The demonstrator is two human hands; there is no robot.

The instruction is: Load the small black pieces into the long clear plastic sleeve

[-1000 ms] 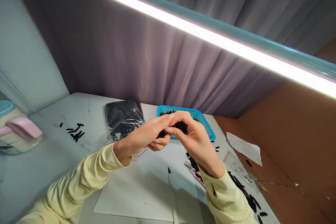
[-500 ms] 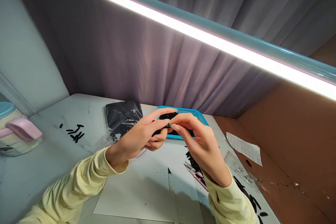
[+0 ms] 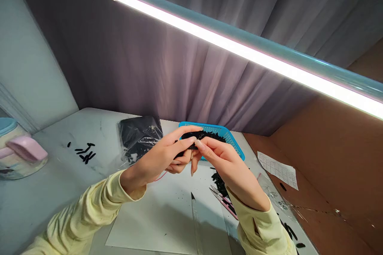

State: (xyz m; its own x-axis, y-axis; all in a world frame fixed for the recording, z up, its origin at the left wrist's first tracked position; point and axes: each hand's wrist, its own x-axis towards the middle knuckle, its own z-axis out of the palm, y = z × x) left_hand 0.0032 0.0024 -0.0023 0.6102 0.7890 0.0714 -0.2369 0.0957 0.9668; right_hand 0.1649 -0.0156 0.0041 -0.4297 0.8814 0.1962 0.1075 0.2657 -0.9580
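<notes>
My left hand [image 3: 172, 149] is closed around a small black piece [image 3: 179, 154], which shows only in part between the fingers. From the right, my right hand [image 3: 220, 155] pinches at the same spot, thumb and fingertips meeting the left thumb. Whether both grip one piece is hidden by the fingers. Behind the hands stands a blue perforated basket [image 3: 236, 143] holding many black pieces. A thin red strand [image 3: 161, 176] shows beneath my left hand. Below the hands lies a white sheet [image 3: 149, 223] with a slim clear tool with a black pointed tip [image 3: 195, 215].
Pink-handled scissors [image 3: 224, 201] lie beside a pile of black pieces [image 3: 220, 183]. A plastic-wrapped black packet [image 3: 140, 135] is at back left, loose black strips [image 3: 86, 153] farther left. A mug with a pink handle [image 3: 20, 151] stands at the left edge; a bright tube lamp [image 3: 239, 44] hangs overhead.
My right hand has turned and shifted slightly, its lower fingers now reaching down beneath the fingertips. The left hand stays almost where it was.
</notes>
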